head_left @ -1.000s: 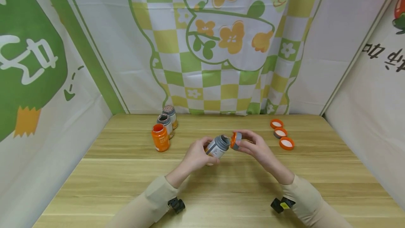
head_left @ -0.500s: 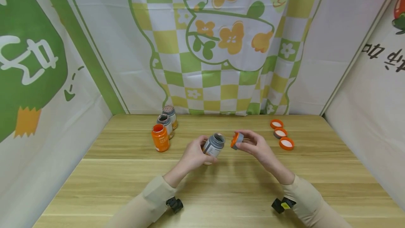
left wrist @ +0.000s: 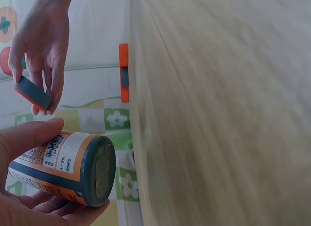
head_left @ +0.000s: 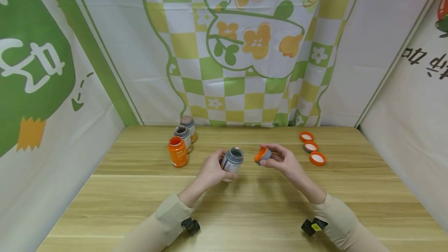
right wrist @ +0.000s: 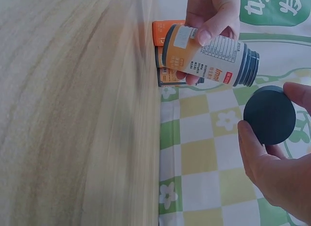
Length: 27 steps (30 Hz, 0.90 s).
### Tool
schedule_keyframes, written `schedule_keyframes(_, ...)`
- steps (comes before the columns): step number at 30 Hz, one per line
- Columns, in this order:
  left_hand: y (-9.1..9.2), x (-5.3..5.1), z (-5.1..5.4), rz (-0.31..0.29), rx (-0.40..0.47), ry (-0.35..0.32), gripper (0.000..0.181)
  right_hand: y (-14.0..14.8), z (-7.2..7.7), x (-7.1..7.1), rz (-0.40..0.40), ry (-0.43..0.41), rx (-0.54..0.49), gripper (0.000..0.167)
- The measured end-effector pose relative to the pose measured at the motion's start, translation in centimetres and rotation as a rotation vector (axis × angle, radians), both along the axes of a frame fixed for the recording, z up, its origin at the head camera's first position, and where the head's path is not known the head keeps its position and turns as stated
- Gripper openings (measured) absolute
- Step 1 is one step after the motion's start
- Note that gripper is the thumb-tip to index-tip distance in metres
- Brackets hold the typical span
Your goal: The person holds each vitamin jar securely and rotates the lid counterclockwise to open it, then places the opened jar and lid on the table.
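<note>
My left hand (head_left: 211,170) grips a grey jar (head_left: 231,162) with a white and orange label, thumb on one side and fingers round the other. Its threaded mouth is uncovered, and the jar leans slightly to the right. Between thumb and fingers, my right hand (head_left: 285,162) pinches a grey screw cap (head_left: 263,155); its orange inside faces up and left in the head view. A small gap parts cap and jar. From the right wrist view, the flat grey top of the cap (right wrist: 270,115) shows beside the jar's threaded neck (right wrist: 249,68).
At the back left stand an orange jar (head_left: 177,153) and two grey jars (head_left: 183,137), (head_left: 189,125) in a row, all without caps. Three caps lie at the back right with white insides up: a far cap (head_left: 306,137), a middle cap (head_left: 310,147) and a near cap (head_left: 317,158).
My left hand has drawn the jar left and turned it more upright, away from the cap. My right hand has stayed nearly in place while tilting the cap's inside upward.
</note>
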<state>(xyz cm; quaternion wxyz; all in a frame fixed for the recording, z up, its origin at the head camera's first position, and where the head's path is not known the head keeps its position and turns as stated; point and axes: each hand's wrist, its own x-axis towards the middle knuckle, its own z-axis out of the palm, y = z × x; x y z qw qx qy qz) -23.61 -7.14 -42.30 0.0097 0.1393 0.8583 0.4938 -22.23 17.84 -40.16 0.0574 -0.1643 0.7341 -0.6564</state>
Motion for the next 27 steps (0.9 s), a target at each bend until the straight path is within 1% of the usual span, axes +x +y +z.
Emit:
schedule_keyframes(5,-0.2,0.0,-0.1,0.010,0.016,0.002,0.066,0.2,-0.2,0.0,0.008,0.010,0.002,0.061)
schedule_keyframes(10,-0.4,0.0,-0.1,0.029,0.024,0.002,0.065,0.3,-0.5,-0.2,0.030,0.041,-0.010,0.066)
schedule_keyframes(14,-0.5,0.0,0.0,0.033,0.020,0.003,0.065,0.4,-0.9,-0.4,0.046,0.059,-0.026,0.067)
schedule_keyframes(20,-0.8,-0.2,-0.1,0.036,0.015,0.014,0.063,0.5,-1.1,-0.6,0.042,0.039,-0.035,0.068)
schedule_keyframes(22,-1.0,-0.2,-0.1,0.042,0.018,0.016,0.062,0.6,-1.2,-0.7,0.041,0.036,-0.022,0.069)
schedule_keyframes(23,-1.1,-0.3,-0.1,0.042,0.015,0.024,0.062,0.7,-1.2,-0.7,0.036,0.038,-0.006,0.069)
schedule_keyframes(27,-1.4,-0.3,-0.1,0.048,0.027,0.018,0.062,0.8,-1.2,-0.6,0.030,0.062,0.062,0.069)
